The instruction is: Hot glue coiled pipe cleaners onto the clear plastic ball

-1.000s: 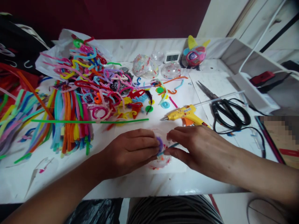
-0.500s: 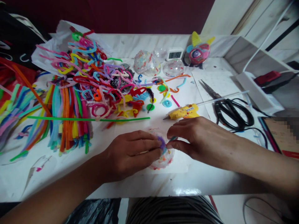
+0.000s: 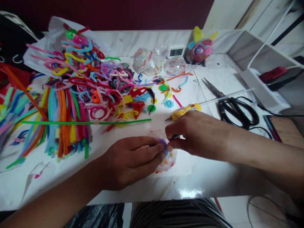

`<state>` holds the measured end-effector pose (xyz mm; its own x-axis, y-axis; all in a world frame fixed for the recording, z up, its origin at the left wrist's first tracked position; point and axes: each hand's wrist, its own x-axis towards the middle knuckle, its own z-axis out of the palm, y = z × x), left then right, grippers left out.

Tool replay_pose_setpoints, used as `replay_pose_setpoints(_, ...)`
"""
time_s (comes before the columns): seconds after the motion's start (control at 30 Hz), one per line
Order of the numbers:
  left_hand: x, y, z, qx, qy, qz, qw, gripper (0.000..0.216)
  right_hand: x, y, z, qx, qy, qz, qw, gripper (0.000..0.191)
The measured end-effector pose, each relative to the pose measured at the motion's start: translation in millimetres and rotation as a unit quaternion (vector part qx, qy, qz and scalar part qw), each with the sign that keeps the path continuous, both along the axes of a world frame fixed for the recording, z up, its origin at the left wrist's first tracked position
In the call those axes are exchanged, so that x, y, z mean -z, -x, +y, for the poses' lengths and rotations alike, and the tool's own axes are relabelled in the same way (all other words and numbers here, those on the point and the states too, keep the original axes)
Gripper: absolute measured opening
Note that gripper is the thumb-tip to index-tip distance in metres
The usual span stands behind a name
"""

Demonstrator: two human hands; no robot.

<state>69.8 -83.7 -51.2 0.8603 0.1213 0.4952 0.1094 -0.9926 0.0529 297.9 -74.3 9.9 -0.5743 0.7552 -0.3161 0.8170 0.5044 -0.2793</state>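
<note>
Fingers (image 3: 152, 152) of your left hand (image 3: 121, 163) lie close together and hold the purple coil (image 3: 163, 144) against the clear shell (image 3: 166, 163); the thumb is hidden. Just at the right of the coil, your right hand (image 3: 190, 131) has its thumb and forefinger narrow, pinching a blue strip (image 3: 175, 137), of which only a small part is visible. The shell, speckled with red and orange, sits between your hands on the white paper (image 3: 184, 167), partly covered by them. Just beyond your right hand lies the yellow glue gun (image 3: 184, 111), its nozzle pointing left. At your left, a green stem (image 3: 118, 122) lies across the coloured bundle (image 3: 62, 133). At your right are the phone (image 3: 288, 129) and, farther, the black scissors (image 3: 215, 89), crossed by a clear rod (image 3: 237, 93). Beyond the bundle, a tangled pile (image 3: 78, 79) spills from a white bag (image 3: 34, 57). At the back stand the clock (image 3: 176, 52) and a figure (image 3: 201, 52) with yellow horns.
</note>
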Motion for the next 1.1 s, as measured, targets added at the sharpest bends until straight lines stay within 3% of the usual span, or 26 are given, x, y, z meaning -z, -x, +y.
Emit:
replay_pose_setpoints(0.17,1.6,0.4,-4.7,-0.007,-0.035,0.035,0.999,0.024,-2.1,1.9,8.6,-0.019,0.003,0.018,1.000,0.005)
replay_pose_setpoints(0.3,3.1,-3.0,-4.4,-0.006,-0.026,0.004,1.000,0.027,-0.6,-0.3,14.9,-0.005,0.043,0.033,0.999,0.009)
replay_pose_setpoints(0.4,-2.7,-4.7,-4.1,-0.052,0.064,-0.044,0.996,0.023,1.3,-2.2,17.8,0.001,0.051,0.042,0.998,0.016)
replay_pose_setpoints(0.5,-10.0,-4.0,-10.3,-0.154,0.147,-0.105,0.971,0.022,3.4,-4.0,18.3,0.001,0.056,0.053,0.997,0.018)
replay_pose_setpoints(0.6,-10.4,-5.3,-22.4,-0.189,0.106,-0.106,0.970,0.021,5.3,-6.1,17.5,-0.001,0.056,0.064,0.996,0.019)
replay_pose_setpoints(0.77,4.1,-15.4,-35.6,-0.151,0.024,-0.067,0.986,0.029,6.4,-7.6,16.6,-0.005,0.056,0.083,0.995,0.017)
replay_pose_setpoints(0.93,10.2,-19.5,-36.7,-0.143,0.004,-0.070,0.987,0.029,7.4,-7.8,18.5,-0.002,0.073,0.099,0.992,0.017)
replay_pose_setpoints(1.0,9.6,-19.3,-38.8,-0.165,0.023,-0.072,0.983,0.029,8.7,-9.3,19.6,0.000,0.078,0.107,0.991,0.019)
replay_pose_setpoints(1.1,12.9,-20.0,-45.5,-0.260,0.069,-0.098,0.958,0.040,11.3,-12.3,20.7,0.011,0.077,0.116,0.990,0.027)
